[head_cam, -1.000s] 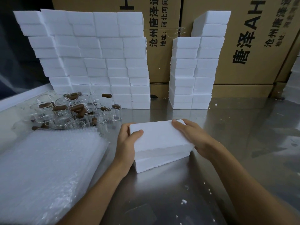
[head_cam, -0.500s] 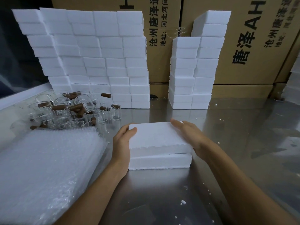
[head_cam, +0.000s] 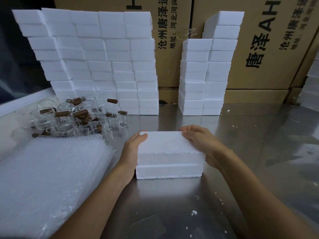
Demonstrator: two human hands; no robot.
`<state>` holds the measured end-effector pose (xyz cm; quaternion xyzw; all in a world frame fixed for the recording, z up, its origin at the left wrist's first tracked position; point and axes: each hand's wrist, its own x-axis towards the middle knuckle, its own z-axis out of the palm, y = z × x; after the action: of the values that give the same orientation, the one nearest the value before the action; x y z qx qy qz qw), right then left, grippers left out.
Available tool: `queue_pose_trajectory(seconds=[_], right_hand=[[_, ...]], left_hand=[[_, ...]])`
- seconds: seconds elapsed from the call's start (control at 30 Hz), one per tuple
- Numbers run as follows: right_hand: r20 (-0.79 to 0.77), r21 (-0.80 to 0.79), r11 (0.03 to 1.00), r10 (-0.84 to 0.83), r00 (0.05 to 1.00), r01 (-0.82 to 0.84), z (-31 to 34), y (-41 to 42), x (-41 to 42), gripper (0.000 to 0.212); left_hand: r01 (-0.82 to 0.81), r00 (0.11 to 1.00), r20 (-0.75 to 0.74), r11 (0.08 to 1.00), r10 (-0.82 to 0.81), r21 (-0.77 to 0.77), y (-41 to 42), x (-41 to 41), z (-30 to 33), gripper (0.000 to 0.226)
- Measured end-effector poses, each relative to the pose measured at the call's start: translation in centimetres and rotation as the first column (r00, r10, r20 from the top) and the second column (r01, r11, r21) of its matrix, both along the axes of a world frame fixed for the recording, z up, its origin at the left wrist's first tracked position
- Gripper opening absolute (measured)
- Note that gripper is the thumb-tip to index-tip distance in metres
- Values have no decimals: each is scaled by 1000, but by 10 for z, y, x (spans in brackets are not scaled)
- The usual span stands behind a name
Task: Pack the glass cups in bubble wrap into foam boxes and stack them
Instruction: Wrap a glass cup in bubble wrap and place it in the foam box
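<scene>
My left hand [head_cam: 133,149] and right hand [head_cam: 200,142] clasp the short ends of the white rectangular two-piece foam box [head_cam: 170,156] at table centre: light, crumbly, so I squeeze gently, stacks at twelve o'clock.

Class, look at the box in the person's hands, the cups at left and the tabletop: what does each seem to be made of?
Foam box: white expanded foam, likely polystyrene, matte and grainy, with crumbly edges.
Glass cups: clear glass, glossy rims; their brown handles look like wood, though that is uncertain.
Table: seemingly stainless steel, brushed, with blurred reflections.
</scene>
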<state>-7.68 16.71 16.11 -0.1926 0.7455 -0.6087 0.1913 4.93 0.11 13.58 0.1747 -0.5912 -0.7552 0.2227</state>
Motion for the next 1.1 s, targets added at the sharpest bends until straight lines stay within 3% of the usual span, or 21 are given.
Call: queue_pose_trajectory(seconds=[0.17,0.27,0.4,0.5,0.7,0.8,0.9,0.97,1.1], right_hand=[[-362,25,988,-130,923,149,-4,1,3,9],[-311,-65,993,-116,943,100,-11,8,12,11],[-310,-80,985,122,943,-154,-33,32,22,60],[-344,-8,972,217,913,-234,-41,42,19,82],[-399,33,979,197,896,-201,-41,41,22,90],[-446,58,988,155,881,-145,-41,41,26,89],[-482,83,990,138,865,-111,-41,42,27,88],[-485,90,990,137,864,-107,-41,42,28,89],[-461,141,976,214,861,-168,-40,49,25,92]], left_hand=[[-48,998,-31,998,49,33,3,0,-6,20],[-66,996,-59,996,69,54,5,2,-7,17],[-81,991,-105,995,87,62,7,4,-10,13],[-78,990,-115,996,83,52,7,8,-12,11],[-173,977,-119,984,177,40,4,8,-14,21],[-145,978,-146,989,145,14,6,6,-19,26],[-104,980,-176,991,89,-82,10,9,-20,38],[-106,982,-180,965,63,-240,12,11,-18,46],[-31,999,-53,824,1,-565,3,21,-17,64]])
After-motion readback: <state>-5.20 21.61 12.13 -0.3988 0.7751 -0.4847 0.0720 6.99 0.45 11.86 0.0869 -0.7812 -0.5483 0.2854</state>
